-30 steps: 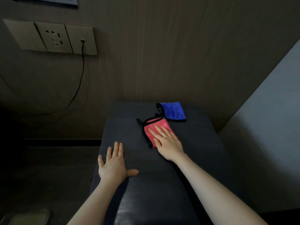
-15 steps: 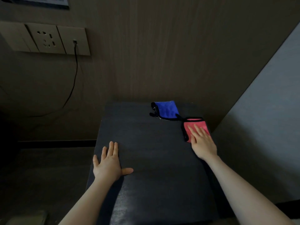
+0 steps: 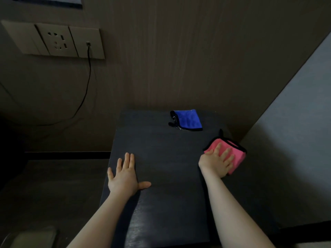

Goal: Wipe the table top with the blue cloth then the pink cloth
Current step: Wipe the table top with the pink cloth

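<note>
Dim room; much detail lost in shadow. Both forearms cut off at the bottom edge. Near end of the worktop (image 3: 161, 203) also runs out of view. A pale object at the bottom-left corner (image 3: 32, 237) is too dark and cropped to identify. A framed item at the top-left edge (image 3: 48, 1) is mostly out of shot.

Worktop: dark, matte, rectangular, with a faint brushed sheen toward the near end. Behind it, a wall panel (image 3: 179, 59) with fine vertical wood grain.

Pink cloth (image 3: 234, 154): plush, folded, black-edged, at the worktop's right edge, part of it overhanging. Right hand (image 3: 217, 162) lies flat on it, fingers straight and spread, pressing; the hand hides the cloth's near-left part.

Blue cloth (image 3: 188, 119): same plush weave, black trim, folded roughly square, at the worktop's far end, well apart from the pink cloth. No hand on it.

Left hand (image 3: 124, 178): palm down on the worktop's left side, fingers straight, thumb out, holding nothing.

Left of the worktop, on the wall: a beige socket plate (image 3: 57, 41) with a thin black cable (image 3: 88, 72) plugged in, drooping into shadow.
</note>
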